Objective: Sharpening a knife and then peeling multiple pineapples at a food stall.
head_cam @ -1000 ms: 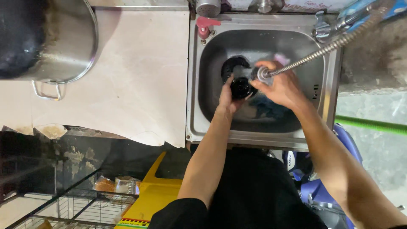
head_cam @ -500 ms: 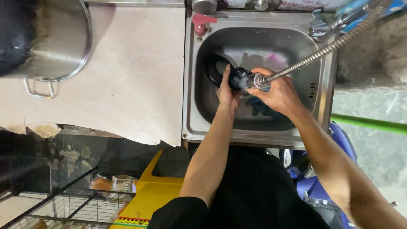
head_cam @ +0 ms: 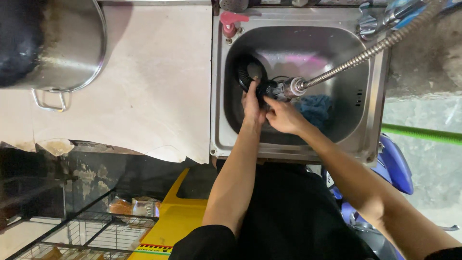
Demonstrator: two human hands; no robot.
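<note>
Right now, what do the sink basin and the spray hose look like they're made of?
The rectangular sink basin looks like brushed stainless steel: grey with soft reflections. The ribbed spray hose seems to be coiled metal, shiny and segmented; what lies inside it is hidden.

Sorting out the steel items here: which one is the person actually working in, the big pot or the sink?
The stainless steel sink basin: both hands reach into it. The large steel pot sits untouched on the counter.

Left hand (head_cam: 252, 103) and right hand (head_cam: 284, 115) reach forward together, fingers curled
</note>
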